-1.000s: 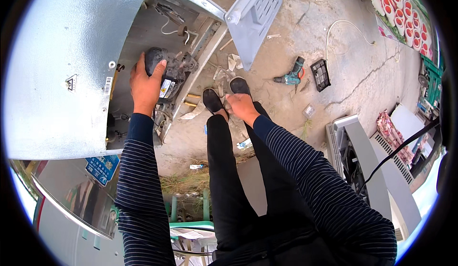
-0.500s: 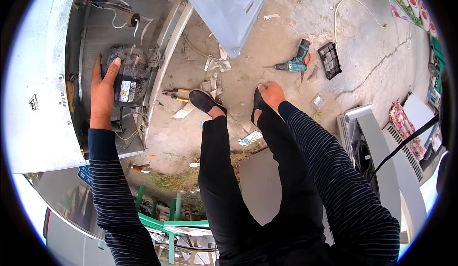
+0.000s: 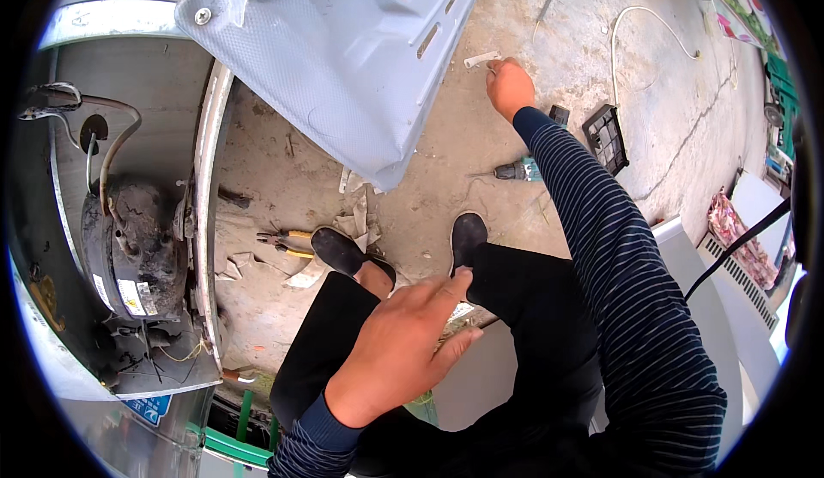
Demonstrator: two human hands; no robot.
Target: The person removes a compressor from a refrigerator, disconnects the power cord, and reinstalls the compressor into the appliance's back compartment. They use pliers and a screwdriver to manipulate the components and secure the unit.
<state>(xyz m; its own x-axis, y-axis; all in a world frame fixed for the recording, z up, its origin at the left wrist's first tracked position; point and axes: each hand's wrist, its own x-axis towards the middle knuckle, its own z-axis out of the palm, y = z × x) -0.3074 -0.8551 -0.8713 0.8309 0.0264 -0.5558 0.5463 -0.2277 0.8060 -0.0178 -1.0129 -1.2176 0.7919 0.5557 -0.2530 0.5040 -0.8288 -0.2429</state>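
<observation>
My left hand (image 3: 399, 349) is raised over my lap, its fingers stretched out and apart, with nothing in it. On the far side my right hand (image 3: 510, 87) reaches down to the floor, fingers curled together at the end of a small whitish strip (image 3: 482, 59). Whether they grip the strip or something smaller is hidden. At the left, a black, dusty compressor (image 3: 142, 238) with labels on its side sits inside an open metal housing (image 3: 208, 220). Bent pipes (image 3: 129, 113) rise above it. A grey plastic panel with slots (image 3: 343, 66) slants out beside the housing.
A teal cordless drill (image 3: 519, 169) lies partly under my right forearm, beside a black slotted tray (image 3: 606, 139). Yellow-handled pliers (image 3: 292, 242) lie near my left shoe (image 3: 337, 251). A white hose (image 3: 614, 49) curves across the floor. Pale appliance casings (image 3: 721, 306) stand at the right.
My left hand has come off the compressor and back over my lap. My right hand has moved from near my right shoe out to the whitish strip. The view has shifted.
</observation>
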